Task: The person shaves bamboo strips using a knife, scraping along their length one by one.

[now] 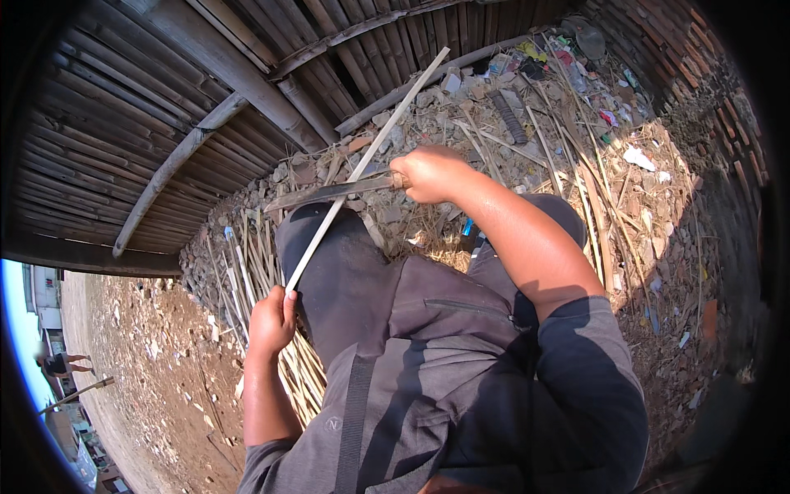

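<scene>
My left hand [272, 322] is closed around the lower end of a long pale bamboo strip [387, 140]. The strip slants up and to the right, passing over my left knee. In my right hand [429, 174] is the handle of a machete [333, 193], its wide dark blade pointing left. The blade meets the strip just above the knee, and the two cross there. Whether the edge bites into the strip I cannot tell.
Split bamboo strips [298, 375] lie in a pile by my left leg. Rubble, straw and litter [568, 74] cover the ground ahead. A bamboo-slat wall [156, 107] rises at the upper left, a brick wall [699, 58] at the right. A person [62, 363] is far off left.
</scene>
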The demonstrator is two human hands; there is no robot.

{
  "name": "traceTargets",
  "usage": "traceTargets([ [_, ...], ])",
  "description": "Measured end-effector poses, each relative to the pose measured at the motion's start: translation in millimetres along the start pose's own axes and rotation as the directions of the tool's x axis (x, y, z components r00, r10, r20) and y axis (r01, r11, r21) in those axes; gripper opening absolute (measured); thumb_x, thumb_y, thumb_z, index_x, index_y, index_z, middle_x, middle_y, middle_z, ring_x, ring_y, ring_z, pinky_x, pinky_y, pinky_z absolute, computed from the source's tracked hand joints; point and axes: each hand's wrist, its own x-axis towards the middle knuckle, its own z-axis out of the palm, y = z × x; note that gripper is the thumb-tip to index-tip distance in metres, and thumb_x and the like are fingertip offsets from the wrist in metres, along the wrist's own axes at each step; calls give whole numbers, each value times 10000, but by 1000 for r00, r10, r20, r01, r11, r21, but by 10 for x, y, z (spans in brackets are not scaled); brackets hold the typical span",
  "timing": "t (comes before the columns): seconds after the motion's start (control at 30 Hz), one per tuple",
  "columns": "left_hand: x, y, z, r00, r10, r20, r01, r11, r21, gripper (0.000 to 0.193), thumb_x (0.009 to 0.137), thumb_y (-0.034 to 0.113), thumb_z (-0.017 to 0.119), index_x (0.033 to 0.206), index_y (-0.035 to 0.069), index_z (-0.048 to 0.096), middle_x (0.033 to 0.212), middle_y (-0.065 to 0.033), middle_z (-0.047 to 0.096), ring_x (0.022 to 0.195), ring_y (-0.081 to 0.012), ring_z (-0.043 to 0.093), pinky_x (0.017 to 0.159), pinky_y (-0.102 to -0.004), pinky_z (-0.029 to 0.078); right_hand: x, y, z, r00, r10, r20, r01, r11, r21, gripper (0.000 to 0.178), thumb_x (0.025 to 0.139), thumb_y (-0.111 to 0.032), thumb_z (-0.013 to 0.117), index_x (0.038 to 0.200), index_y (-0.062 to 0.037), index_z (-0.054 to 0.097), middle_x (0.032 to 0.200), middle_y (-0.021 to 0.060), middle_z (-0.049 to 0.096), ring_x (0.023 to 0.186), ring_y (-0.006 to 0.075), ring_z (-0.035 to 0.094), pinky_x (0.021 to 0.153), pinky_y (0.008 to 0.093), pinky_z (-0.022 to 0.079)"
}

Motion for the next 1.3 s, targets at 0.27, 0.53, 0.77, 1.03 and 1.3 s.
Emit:
traceTargets([
  [0.27,28,-105,-26,998,-38,-40,37,999,-35,419,1033,311,568,763,2,481,626,-251,525,595,-472,522,559,-496,416,321,1131,299,881,375,-288,-243,881,405,445,839,-244,666,1249,-72,644,1232,211,671,1144,380,641,980,446,513],
  [0.53,-14,-102,-16,988,-105,109,122,980,-155,425,1021,313,618,768,10,461,591,-150,463,542,-268,445,540,-409,392,34,7,53,989,78,-124,-64,991,114,389,833,-212,672,1202,-89,663,1201,197,685,1126,385,648,958,462,520],
  [0.77,70,-280,-90,916,-168,366,333,825,-456,439,1070,381,532,804,32,531,690,66,449,645,-78,390,576,-283,371,348,964,342,869,378,-320,-227,879,420,618,842,-245,682,1396,-7,547,1317,248,625,1230,356,610,1062,426,474],
  [1.03,38,124,-206,988,-101,120,96,994,47,444,1043,371,548,810,-5,505,662,-258,569,641,-477,558,600,-505,444,83,116,51,996,89,-29,-86,993,84,432,810,-203,695,1221,-74,665,1159,177,709,1083,348,676,932,453,520],
  [1.3,-21,108,-116,998,-66,-7,67,978,200,367,1017,330,593,848,23,482,647,-259,594,653,-507,589,580,-561,445,293,1069,451,863,271,-427,-149,943,298,442,803,-263,735,1203,-84,678,1093,152,735,1046,328,695,899,462,520],
])
